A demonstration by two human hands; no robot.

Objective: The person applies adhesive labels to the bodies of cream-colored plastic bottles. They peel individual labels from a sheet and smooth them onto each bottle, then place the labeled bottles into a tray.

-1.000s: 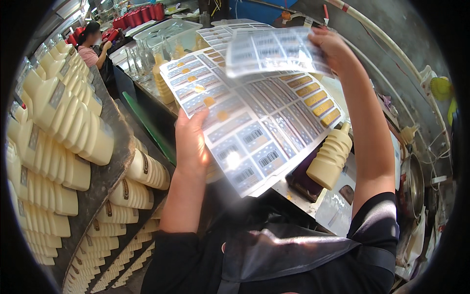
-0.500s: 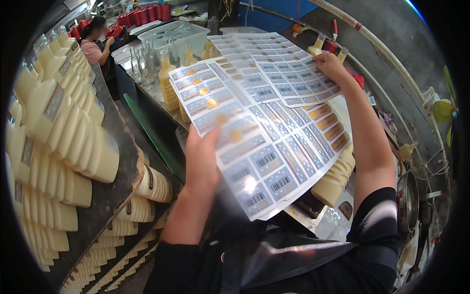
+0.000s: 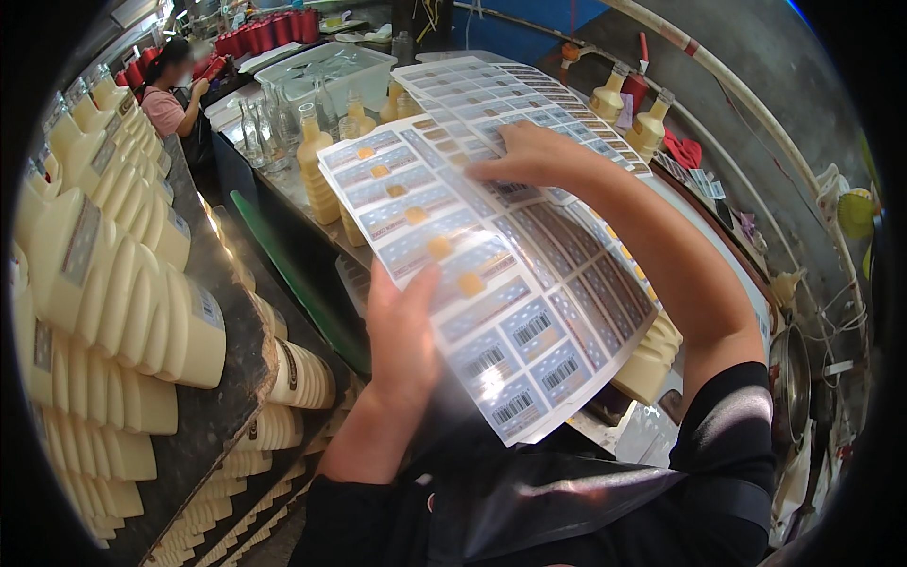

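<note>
Both bare hands are at a spread of label sheets (image 3: 539, 293), held tilted in front of the person, above the near part of the table (image 3: 286, 177). The left hand (image 3: 402, 326) grips the near left edge, its thumb clamped on the printed face and its other fingers hidden behind. The right hand (image 3: 534, 156) reaches across from the right, over the middle of the sheets; its fingertips are blurred against the paper, and I cannot tell whether they pinch it. More printed sheets extend on the far side of this hand. Under the right side of the sheets lies a cream bottle (image 3: 652, 361), partly covered. To the far left on the table stand clear bottles (image 3: 269, 132) near a plastic tub (image 3: 370, 79). A red cloth (image 3: 682, 148) lies to the far right. Cream bottles fill the rack (image 3: 219, 411) on the left, and a co-worker (image 3: 164, 111) sits beyond.
</note>
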